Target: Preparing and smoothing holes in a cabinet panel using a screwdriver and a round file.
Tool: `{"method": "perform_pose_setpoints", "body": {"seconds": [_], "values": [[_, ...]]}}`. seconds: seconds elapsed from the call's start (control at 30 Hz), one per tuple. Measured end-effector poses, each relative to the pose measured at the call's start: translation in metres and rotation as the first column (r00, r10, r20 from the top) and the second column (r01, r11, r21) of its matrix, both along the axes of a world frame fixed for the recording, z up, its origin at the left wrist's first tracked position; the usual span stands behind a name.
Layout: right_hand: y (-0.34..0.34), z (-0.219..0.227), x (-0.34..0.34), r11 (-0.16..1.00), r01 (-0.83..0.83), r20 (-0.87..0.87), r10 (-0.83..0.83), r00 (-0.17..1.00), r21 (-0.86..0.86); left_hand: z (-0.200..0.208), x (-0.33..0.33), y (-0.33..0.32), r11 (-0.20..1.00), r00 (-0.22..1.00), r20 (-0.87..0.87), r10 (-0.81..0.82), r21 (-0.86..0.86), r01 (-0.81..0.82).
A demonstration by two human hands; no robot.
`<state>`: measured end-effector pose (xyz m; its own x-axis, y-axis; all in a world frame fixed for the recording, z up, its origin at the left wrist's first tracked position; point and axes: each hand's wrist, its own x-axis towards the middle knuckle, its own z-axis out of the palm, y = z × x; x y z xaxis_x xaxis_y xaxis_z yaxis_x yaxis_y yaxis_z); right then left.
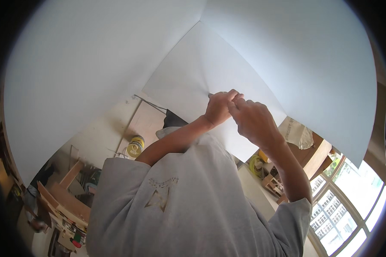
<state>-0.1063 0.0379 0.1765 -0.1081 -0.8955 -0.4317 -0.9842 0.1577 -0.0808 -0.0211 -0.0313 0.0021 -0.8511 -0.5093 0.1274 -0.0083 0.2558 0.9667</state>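
Observation:
My left hand (219, 107) and my right hand (254, 121) meet in front of a white square panel (197, 55). The fingers of both are curled closed, the right ones pressed up against the left hand. A small dark tip (209, 95) shows at the edge of my left hand, close to the panel's surface. What the fingers hold, if anything, is hidden. Two larger white panels, one on the left (85, 73) and one on the right (309, 64), join the square one along its edges and form a corner.
A yellow tin (135, 146) stands beyond my left forearm. Wooden pieces and clutter (70, 192) lie at the lower left. On the right are a cloth bag (297, 135), a coiled yellow-green hose or cable (256, 166), and a framed window (341, 207).

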Motion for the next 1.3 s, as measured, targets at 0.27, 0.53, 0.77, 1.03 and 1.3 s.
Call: {"method": "perform_pose_setpoints", "body": {"seconds": [0.27, 0.53, 0.77, 1.03, 1.3], "values": [[0.006, 0.005, -0.001, 0.995, -0.084, 0.014, 0.085, 0.996, -0.052, 0.017, 0.002, 0.007, 0.998, 0.998, 0.001, 0.064, 0.008, -0.064], [-0.010, 0.018, 0.001, 0.985, -0.158, 0.017, 0.157, 0.987, 0.072, 0.018, 0.011, 0.004, 0.999, 0.999, 0.037, 0.003, 0.052, -0.005], [-0.009, 0.017, -0.003, 0.999, -0.043, 0.007, 0.043, 0.999, 0.014, 0.017, 0.001, 0.003, 0.999, 0.998, -0.019, 0.052, 0.005, -0.052], [-0.022, 0.011, -0.001, 0.998, 0.043, 0.106, -0.038, 0.994, -0.037, -0.002, -0.001, -0.005, 0.999, 0.999, -0.023, 0.045, -0.012, -0.045], [-0.015, -0.004, 0.004, 0.994, 0.103, 0.029, -0.103, 0.994, 0.029, -0.009, 0.003, -0.003, 0.998, 0.995, 0.088, -0.044, 0.051, 0.039]]}}
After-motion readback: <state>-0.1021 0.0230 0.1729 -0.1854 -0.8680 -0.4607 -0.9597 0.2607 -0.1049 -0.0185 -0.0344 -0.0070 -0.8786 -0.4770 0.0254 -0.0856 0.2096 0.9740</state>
